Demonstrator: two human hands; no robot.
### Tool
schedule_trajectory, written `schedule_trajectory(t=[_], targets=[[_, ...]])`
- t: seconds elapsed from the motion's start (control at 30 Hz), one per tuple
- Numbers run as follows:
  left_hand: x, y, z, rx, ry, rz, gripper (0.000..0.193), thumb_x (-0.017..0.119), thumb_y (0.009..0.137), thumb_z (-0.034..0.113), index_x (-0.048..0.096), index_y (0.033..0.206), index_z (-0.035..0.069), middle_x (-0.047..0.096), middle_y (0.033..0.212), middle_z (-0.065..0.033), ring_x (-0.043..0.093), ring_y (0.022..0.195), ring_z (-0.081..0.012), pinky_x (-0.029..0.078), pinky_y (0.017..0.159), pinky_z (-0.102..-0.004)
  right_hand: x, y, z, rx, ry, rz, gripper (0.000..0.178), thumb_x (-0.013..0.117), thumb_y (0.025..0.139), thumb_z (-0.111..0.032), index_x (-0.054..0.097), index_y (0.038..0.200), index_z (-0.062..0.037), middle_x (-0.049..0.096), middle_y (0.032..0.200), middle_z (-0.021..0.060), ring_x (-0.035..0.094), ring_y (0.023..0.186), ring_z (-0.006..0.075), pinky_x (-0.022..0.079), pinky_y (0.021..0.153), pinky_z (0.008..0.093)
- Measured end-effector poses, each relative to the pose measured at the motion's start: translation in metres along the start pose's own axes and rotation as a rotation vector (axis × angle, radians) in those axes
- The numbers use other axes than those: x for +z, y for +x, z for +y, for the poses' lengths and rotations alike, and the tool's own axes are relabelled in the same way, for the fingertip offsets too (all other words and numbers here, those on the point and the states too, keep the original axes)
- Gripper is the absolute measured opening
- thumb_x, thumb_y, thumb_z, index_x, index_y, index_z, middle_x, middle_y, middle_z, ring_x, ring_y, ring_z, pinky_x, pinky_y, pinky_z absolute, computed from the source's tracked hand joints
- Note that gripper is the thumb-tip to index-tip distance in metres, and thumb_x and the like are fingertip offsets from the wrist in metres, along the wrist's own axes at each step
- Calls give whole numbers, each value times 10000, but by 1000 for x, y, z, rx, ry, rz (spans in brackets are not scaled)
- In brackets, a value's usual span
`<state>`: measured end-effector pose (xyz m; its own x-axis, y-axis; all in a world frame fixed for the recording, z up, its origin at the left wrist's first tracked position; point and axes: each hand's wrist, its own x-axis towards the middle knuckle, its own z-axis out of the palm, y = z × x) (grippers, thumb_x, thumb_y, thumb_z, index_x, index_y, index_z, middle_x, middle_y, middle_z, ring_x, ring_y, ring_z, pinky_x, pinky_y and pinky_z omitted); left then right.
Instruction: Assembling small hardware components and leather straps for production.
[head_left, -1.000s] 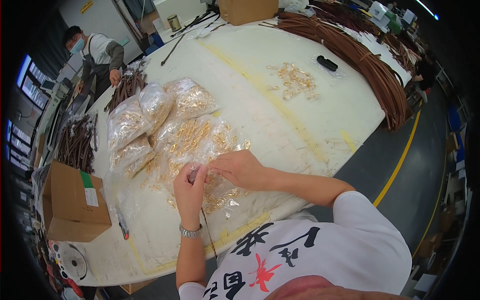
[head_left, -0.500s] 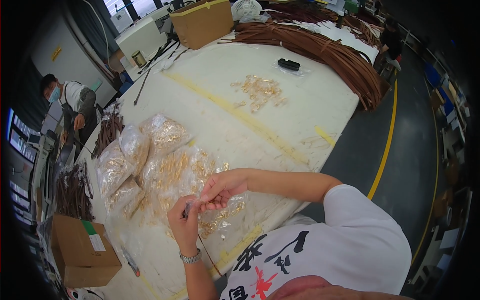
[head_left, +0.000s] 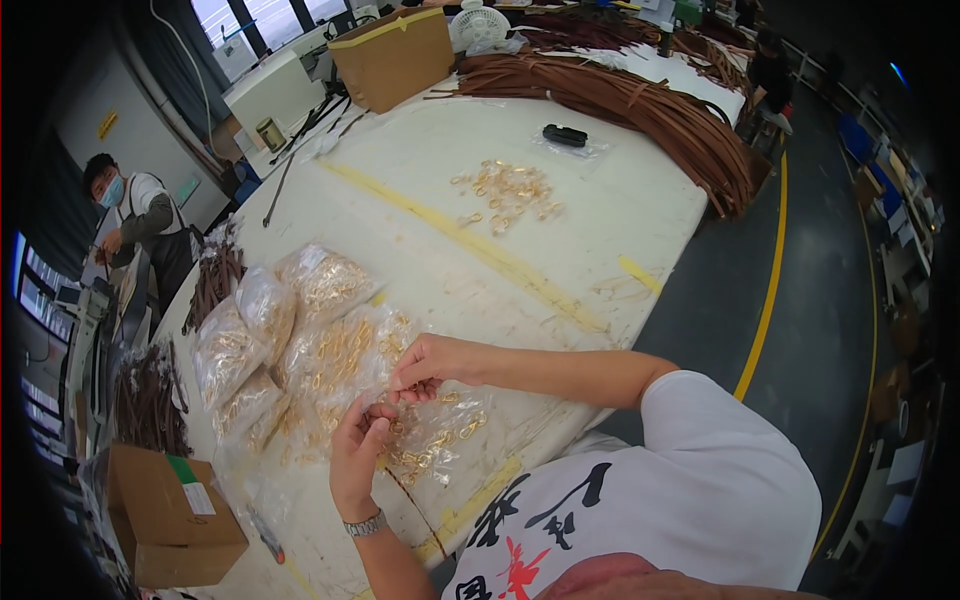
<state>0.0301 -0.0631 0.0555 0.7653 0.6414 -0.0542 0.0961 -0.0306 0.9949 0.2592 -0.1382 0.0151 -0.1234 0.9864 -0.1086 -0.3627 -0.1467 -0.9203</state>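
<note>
In the head view, my left hand [head_left: 358, 440] is closed, its fingers curled, over small gold clasps. A thin brown strap [head_left: 410, 494] trails from it toward the table's near edge, its upper end hidden by the fingers. My right hand [head_left: 430, 366] is pinched just above and right of the left; what sits in its fingertips is too small to make out. Beneath both hands, gold clasps [head_left: 455, 430] lie on clear plastic. To the left are more clasps on clear plastic [head_left: 340, 350] and several filled clear bags [head_left: 322, 275].
Loose gold pieces [head_left: 507, 192] and a black case [head_left: 565, 135] lie farther out on the white table [head_left: 590, 240]. Long brown straps [head_left: 640, 110] are heaped at the far right. An open cardboard box [head_left: 178, 510] stands near left. A masked person [head_left: 145, 215] is beyond the left edge.
My hands have drawn slightly apart, the left moving down and left. The dark thing seen in my left hand earlier no longer shows. The masked person's hands have risen.
</note>
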Motion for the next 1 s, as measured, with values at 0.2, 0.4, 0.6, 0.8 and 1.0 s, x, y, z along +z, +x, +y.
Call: schedule_trajectory(t=[0.2, 0.4, 0.6, 0.8, 1.0], targets=[[-11, 3, -27, -6, 4, 95, 323, 489, 1091, 109, 660, 1340, -3, 629, 887, 27, 515, 764, -45, 400, 646, -212, 5, 0, 3, -111, -134, 12, 228, 663, 1001, -173, 783, 975, 19, 706, 767, 25, 624, 661, 87, 510, 615, 242], [12, 0, -1, -14, 43, 38, 365, 445, 1106, 126, 617, 1389, -27, 640, 865, 0, 510, 748, -42, 377, 642, -208, 21, -9, -1, -210, -397, 81, 238, 668, 991, -205, 785, 919, -10, 708, 725, 29, 622, 632, 81, 516, 607, 256], [22, -1, 3, 34, 76, 52, 405, 434, 1092, 113, 577, 1435, -49, 652, 860, -6, 502, 737, -48, 373, 640, -208, 30, -4, -2, -400, -733, 206, 228, 671, 960, -196, 757, 888, 2, 678, 682, 100, 616, 574, 177, 491, 585, 335], [22, 1, -7, -7, 82, 27, 391, 445, 1091, 90, 569, 1447, -14, 662, 860, -2, 473, 670, -20, 341, 572, -189, 33, -7, 14, -557, -721, 338, 206, 643, 895, -172, 763, 841, -14, 674, 680, 157, 600, 568, 277, 478, 582, 383], [9, -2, -13, -16, -3, 81, 400, 460, 1100, 135, 561, 1457, -13, 675, 833, -9, 455, 644, -20, 324, 559, -182, 30, -3, 17, -594, -862, 339, 228, 633, 901, -187, 731, 771, -28, 631, 644, 169, 598, 582, 340, 464, 580, 431]])
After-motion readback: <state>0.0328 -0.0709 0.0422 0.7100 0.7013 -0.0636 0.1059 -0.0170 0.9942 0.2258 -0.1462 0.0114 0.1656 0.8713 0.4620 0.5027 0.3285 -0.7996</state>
